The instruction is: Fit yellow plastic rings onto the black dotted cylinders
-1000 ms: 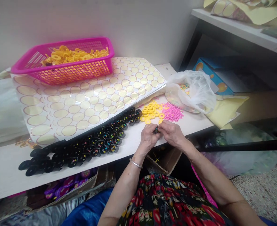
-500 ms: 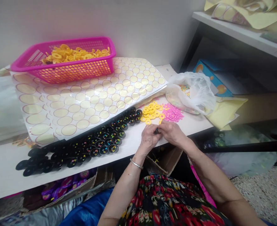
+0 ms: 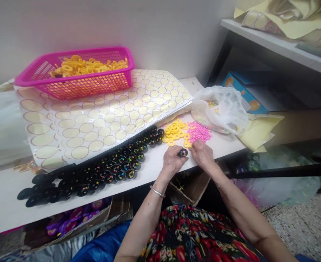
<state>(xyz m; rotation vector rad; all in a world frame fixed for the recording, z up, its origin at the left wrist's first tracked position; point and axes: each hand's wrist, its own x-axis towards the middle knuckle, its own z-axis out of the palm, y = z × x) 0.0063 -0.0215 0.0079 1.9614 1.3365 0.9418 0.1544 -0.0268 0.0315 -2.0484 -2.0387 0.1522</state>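
My left hand [image 3: 173,160] rests at the near edge of the table [image 3: 153,168], and its grip is closed on a small black cap [image 3: 183,152]. I pinch it between thumb and fingertips, and its open side, with specks of colour inside, faces up. The cap sits just above the table, between my two hands, near the loose yellow rings [image 3: 175,131].

My right hand [image 3: 203,154] lies just right of the cap, knuckles up and fingers curled down toward the table. Its fingertips are close to the cap and to the nearest yellow ring. They are hidden under the hand, so I cannot tell whether that grip holds anything.

Just beyond my right hand is a small heap of pink beads [image 3: 201,131], touching the yellow rings on their right side. Left of my hands, rows of filled black caps [image 3: 114,163] run diagonally along the table toward the near left. Beyond them lies a glossy sheet of round stickers [image 3: 108,120], and a pink basket [image 3: 78,85] holding more yellow rings stands on its far left part. A clear plastic bag [image 3: 226,107] lies at the far right of the table. An open cardboard box [image 3: 193,187] sits below the table edge, under my wrists.
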